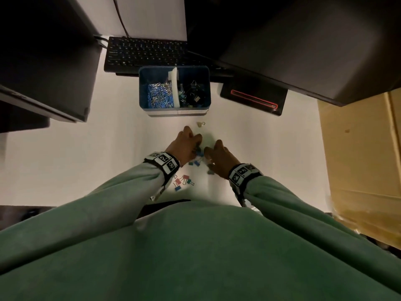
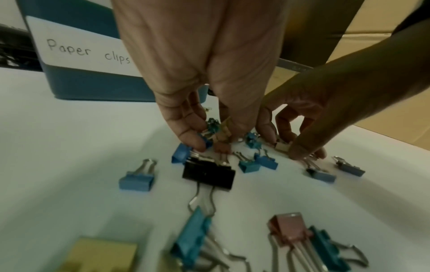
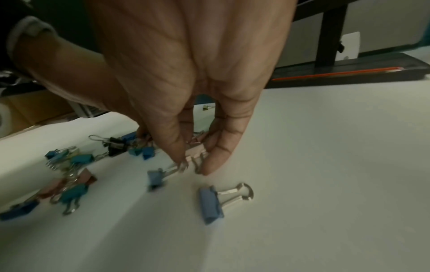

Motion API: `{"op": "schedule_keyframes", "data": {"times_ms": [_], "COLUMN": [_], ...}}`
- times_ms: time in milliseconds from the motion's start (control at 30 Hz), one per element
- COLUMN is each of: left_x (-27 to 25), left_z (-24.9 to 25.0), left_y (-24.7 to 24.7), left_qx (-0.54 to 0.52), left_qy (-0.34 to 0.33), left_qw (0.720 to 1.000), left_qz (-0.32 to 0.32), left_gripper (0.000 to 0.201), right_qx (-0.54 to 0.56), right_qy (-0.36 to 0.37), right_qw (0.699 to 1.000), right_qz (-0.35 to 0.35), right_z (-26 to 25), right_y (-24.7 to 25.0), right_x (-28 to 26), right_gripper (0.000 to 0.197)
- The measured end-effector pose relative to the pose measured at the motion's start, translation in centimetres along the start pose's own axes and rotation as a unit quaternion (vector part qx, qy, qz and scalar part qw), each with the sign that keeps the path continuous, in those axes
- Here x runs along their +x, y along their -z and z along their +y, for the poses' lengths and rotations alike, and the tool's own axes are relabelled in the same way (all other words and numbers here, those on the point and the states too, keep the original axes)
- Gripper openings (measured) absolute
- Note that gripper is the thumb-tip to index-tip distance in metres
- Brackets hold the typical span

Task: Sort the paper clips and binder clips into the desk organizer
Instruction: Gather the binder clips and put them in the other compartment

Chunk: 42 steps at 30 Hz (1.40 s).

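Left hand (image 2: 197,73): fingers curled, holding a few small binder clips (image 2: 213,131).
Right hand (image 3: 186,73): pinching a pink clip (image 3: 196,151) on the table (image 1: 65,159).
Loose clips (image 1: 183,181): lying on the table by both hands.
Blue organizer (image 1: 143,92): behind the hands, with paper clips (image 1: 159,95) on its left side.

This is an office desk. A black keyboard (image 1: 145,53) lies at the far edge of the white desktop (image 1: 65,161), with dark monitors (image 1: 43,61) looming to left and right. A blue organizer (image 1: 174,90) with a handwritten label (image 2: 79,51) reading "Paper clips" stands near the keyboard, and binder clips (image 1: 183,181) lie scattered nearer. A cardboard box (image 1: 360,153) sits at the right.
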<state>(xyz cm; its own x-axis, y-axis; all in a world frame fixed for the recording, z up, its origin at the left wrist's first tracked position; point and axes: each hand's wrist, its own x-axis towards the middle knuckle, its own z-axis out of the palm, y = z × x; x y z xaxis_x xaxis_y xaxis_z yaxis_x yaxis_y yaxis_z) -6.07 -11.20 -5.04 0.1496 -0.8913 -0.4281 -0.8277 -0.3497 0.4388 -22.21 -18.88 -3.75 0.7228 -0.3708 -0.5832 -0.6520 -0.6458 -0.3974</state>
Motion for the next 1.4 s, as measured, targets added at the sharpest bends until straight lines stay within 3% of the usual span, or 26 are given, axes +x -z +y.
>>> {"op": "schedule_keyframes", "data": {"times_ms": [100,233,333,433,533,633,733,833,900,1000,1067,1133,1266,1400], "left_x": [0.0,-0.6,-1.6,-1.3,1.2,3.5,2.8,-0.9,-4.2,-8.6,-10.4,-10.7,-8.6,-6.2], "left_z": [-0.4,-1.5,-1.4,0.2,1.4,1.6,0.6,-1.1,-2.7,-5.8,-6.9,-6.6,-3.9,-2.5], "left_y": [0.6,1.4,3.4,7.5,11.8,13.8,13.8,12.4,10.4,6.3,4.0,2.0,-0.4,-1.1], "left_qx": [-0.033,-0.095,-0.164,-0.229,-0.251,-0.202,-0.191,-0.178,-0.125,-0.037,-0.036,-0.055,-0.048,-0.02], "left_qy": [-0.007,0.049,0.069,0.043,0.034,0.031,0.041,0.035,0.081,0.203,0.241,0.223,0.134,0.082], "left_qw": [0.999,0.994,0.983,0.964,0.947,0.959,0.964,0.961,0.979,0.977,0.963,0.966,0.989,0.996], "left_qz": [-0.002,0.01,0.045,0.123,0.199,0.195,0.179,0.207,0.136,-0.055,-0.118,-0.116,-0.029,0.013], "left_gripper": [0.023,0.015,0.013,0.013,0.012,0.021,0.044,0.034,0.03,0.073,0.097,0.102,0.094,0.066], "right_qx": [0.059,0.188,0.332,0.424,0.386,0.284,0.192,0.152,0.107,0.015,0.003,0.017,0.045,0.016], "right_qy": [-0.005,-0.016,-0.031,0.026,0.071,0.036,0.006,0.034,0.015,-0.111,-0.173,-0.163,-0.09,-0.04], "right_qw": [0.998,0.98,0.937,0.89,0.888,0.914,0.952,0.962,0.981,0.993,0.98,0.98,0.993,0.999], "right_qz": [0.021,0.057,0.102,0.166,0.238,0.287,0.239,0.222,0.162,-0.02,-0.098,-0.11,-0.057,-0.029], "right_z": [0.6,1.7,1.2,-1.1,-3.8,-5.5,-5.8,-4.7,-2.9,0.8,2.2,2.0,-0.6,-3.4], "right_y": [0.6,1.3,3.4,8.0,12.8,15.0,14.7,12.6,9.9,5.2,2.7,1.1,0.6,1.5], "right_x": [0.2,0.4,0.5,1.0,3.2,5.8,6.1,3.4,1.0,-2.3,-3.8,-4.2,-2.2,1.3], "right_gripper": [0.036,0.027,0.024,0.026,0.027,0.024,0.025,0.032,0.039,0.084,0.108,0.111,0.112,0.098]}}
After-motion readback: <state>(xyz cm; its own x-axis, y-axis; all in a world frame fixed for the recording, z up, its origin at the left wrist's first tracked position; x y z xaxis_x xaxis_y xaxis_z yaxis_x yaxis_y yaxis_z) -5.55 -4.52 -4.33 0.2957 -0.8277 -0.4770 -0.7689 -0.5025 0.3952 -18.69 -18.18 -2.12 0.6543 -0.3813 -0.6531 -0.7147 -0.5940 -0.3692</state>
